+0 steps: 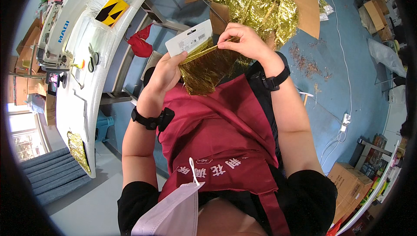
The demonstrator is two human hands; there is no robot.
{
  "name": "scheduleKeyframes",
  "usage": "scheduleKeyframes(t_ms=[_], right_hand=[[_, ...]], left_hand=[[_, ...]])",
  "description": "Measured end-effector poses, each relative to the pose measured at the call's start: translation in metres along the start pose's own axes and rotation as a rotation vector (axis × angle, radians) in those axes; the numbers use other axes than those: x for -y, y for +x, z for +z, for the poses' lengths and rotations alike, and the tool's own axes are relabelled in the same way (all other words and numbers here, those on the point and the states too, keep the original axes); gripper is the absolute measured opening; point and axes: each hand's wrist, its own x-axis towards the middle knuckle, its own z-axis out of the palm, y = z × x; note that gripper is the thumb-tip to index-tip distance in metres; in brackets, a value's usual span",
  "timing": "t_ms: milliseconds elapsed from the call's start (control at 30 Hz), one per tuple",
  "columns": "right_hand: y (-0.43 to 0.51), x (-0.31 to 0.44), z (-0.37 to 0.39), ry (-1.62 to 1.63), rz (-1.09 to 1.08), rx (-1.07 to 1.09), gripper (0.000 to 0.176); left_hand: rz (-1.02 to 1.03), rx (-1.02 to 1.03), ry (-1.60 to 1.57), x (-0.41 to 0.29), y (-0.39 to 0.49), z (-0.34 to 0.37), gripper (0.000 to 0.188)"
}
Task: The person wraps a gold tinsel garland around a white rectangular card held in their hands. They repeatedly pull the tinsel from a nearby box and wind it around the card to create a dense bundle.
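Above my lap, a gold tinsel fringe (205, 76) hangs from a narrow gold band, its strands trailing down over the dark red apron (215, 138). My left hand (166, 71) grips the band's left end together with a white header card (190, 37), thumb on top. The card has a hang slot and bears print and a barcode. Between thumb and forefinger, my right hand (244, 42) pinches the band farther right. Just beyond that hand, an open cardboard box (304, 9) overflows with crumpled gold tinsel (257, 4). How the band meets the card is partly hidden.
A sewing machine (57, 37) stands on the white table (76, 105) at left, near black scissors (93, 58) and a yellow-black box (112, 9). A red cloth pouch (141, 42) hangs by the table frame. A power strip (345, 122) and cable lie on the blue floor.
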Motion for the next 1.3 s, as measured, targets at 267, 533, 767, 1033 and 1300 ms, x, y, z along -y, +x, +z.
scheduleKeyframes(t_ms=[267, 533, 767, 1033, 1300], right_hand=[[0.001, 0.011, 0.017, 0.239, 0.113, -0.054, 0.011], [0.009, 0.019, 0.017, 0.145, -0.024, -0.023, 0.011], [0.01, 0.019, 0.019, 0.129, 0.064, 0.005, 0.014], [0.008, 0.008, 0.026, 0.088, 0.085, 0.022, 0.014], [0.01, 0.002, 0.038, 0.065, 0.105, -0.069, 0.021]], left_hand=[[0.001, 0.013, -0.005, 0.003, 0.001, -0.001, 0.042], [0.022, 0.037, 0.011, 0.003, 0.001, -0.001, 0.043], [0.01, 0.05, 0.0, 0.002, 0.0, 0.002, 0.042], [0.026, 0.069, -0.017, 0.001, -0.002, 0.004, 0.041], [0.058, 0.074, 0.067, 0.002, -0.006, 0.006, 0.041]])
